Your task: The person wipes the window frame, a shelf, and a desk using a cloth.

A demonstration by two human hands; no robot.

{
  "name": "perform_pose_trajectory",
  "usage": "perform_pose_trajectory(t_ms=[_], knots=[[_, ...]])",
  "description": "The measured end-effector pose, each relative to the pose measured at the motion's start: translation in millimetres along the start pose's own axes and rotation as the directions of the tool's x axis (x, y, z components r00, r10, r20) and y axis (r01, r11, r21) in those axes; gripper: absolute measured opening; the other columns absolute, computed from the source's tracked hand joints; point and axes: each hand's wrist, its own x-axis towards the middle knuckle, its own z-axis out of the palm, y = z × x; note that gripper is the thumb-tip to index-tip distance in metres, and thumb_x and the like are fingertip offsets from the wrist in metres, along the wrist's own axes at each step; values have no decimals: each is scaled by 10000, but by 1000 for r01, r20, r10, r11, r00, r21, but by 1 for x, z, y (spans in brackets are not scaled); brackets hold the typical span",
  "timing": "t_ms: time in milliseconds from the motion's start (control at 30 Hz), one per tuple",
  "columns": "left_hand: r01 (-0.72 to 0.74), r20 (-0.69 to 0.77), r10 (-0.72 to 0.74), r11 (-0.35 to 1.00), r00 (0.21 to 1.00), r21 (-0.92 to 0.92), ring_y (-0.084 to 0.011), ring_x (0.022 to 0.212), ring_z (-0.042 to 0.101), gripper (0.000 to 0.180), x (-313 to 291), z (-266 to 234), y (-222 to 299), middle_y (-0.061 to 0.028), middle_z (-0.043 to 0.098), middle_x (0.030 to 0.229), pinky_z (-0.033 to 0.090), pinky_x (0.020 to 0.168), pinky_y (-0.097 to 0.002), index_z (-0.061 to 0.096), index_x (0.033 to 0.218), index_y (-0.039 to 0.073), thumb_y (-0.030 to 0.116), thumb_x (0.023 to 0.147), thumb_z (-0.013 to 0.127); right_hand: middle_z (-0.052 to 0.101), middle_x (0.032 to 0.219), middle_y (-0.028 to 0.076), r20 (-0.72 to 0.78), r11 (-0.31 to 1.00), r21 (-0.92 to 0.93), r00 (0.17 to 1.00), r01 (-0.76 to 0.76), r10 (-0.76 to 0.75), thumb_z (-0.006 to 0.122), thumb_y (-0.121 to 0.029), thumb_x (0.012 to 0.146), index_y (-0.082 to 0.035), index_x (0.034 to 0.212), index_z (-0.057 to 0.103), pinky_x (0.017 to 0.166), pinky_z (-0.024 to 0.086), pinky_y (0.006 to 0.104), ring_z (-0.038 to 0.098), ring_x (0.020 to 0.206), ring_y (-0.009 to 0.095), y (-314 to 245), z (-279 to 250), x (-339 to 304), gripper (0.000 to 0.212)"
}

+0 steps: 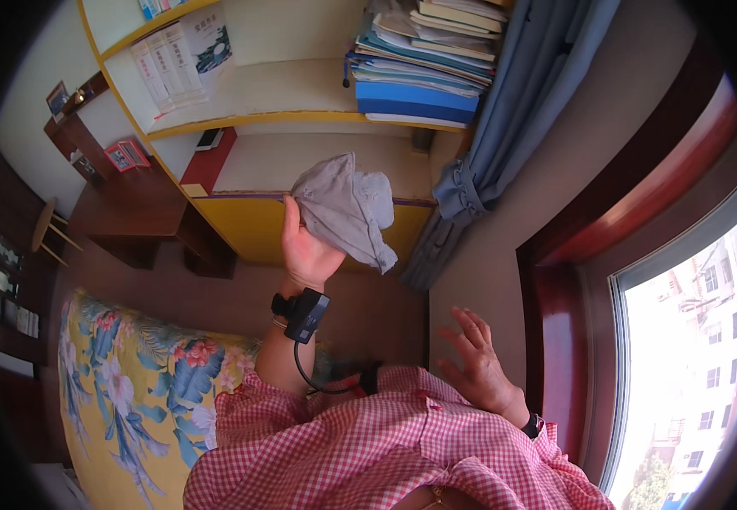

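Observation:
My left hand point(307, 253) is raised in front of the shelf unit, palm toward me and thumb pointing up. It holds a crumpled grey cloth point(334, 200), which drapes over and hides my fingers. On that wrist sits a black strapped device point(305, 316) with a cable running toward my body. My right hand point(480, 364) hovers at the lower right beside the wall, apart from the cloth. Its fingers are loosely bent and spread, with nothing in them.
Yellow-edged shelves point(258, 119) ahead carry white books point(169, 64) and a stack of papers and folders point(423, 72). A tied blue curtain point(462, 191) hangs at their right. A dark-framed window point(691, 357) stands right; a floral-covered bed point(130, 391) and brown desk point(126, 208) lie left.

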Motion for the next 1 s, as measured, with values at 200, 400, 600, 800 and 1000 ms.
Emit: perform_pose_trajectory(t_ms=[200, 400, 600, 800, 1000], knots=[[-92, -146, 123, 975, 982, 202, -282, 1263, 403, 617, 0, -25, 51, -119, 421, 1378, 297, 1062, -430, 337, 1375, 55, 509, 958, 301, 348, 1377, 199, 93, 994, 39, 990, 105, -108, 683, -113, 752, -47, 1193, 510, 1015, 348, 491, 304, 1269, 418, -7, 20, 52, 479], [-172, -193, 264, 904, 945, 391, -246, 1197, 465, 563, 42, -31, 127, -95, 494, 1306, 335, 1034, -416, 416, 1313, 52, 485, 961, 344, 356, 1374, 200, 162, 988, 63, 975, 143, -151, 672, -143, 768, -51, 1202, 510, 1028, 330, 479, 307, 1273, 407, -8, 29, 91, 472], [-35, -117, 389, 362, 914, 932, -262, 1314, 325, 672, 154, -41, 205, -113, 333, 1437, 247, 1085, -353, 297, 1391, 24, 523, 943, 353, 369, 1362, 206, 170, 991, 54, 977, 120, -127, 675, -157, 768, -56, 1207, 518, 1029, 327, 472, 320, 1268, 397, 16, 31, 125, 478], [308, -271, 226, -898, 936, 314, -333, 1377, 141, 729, 224, -87, 199, -167, 188, 1486, 133, 1093, -519, 251, 1415, 55, 561, 895, 318, 377, 1355, 203, 121, 988, 90, 983, 125, -135, 670, -138, 770, -59, 1210, 523, 1026, 340, 462, 326, 1262, 399, 57, 28, 172, 470], [113, -258, 69, -981, 964, 160, -369, 1331, 234, 646, 246, -137, 212, -208, 284, 1420, 190, 1080, -495, 285, 1385, 61, 511, 921, 306, 406, 1320, 209, 143, 984, 121, 979, 127, -144, 660, -121, 780, -58, 1198, 523, 994, 376, 472, 367, 1222, 416, 92, 21, 236, 444]])
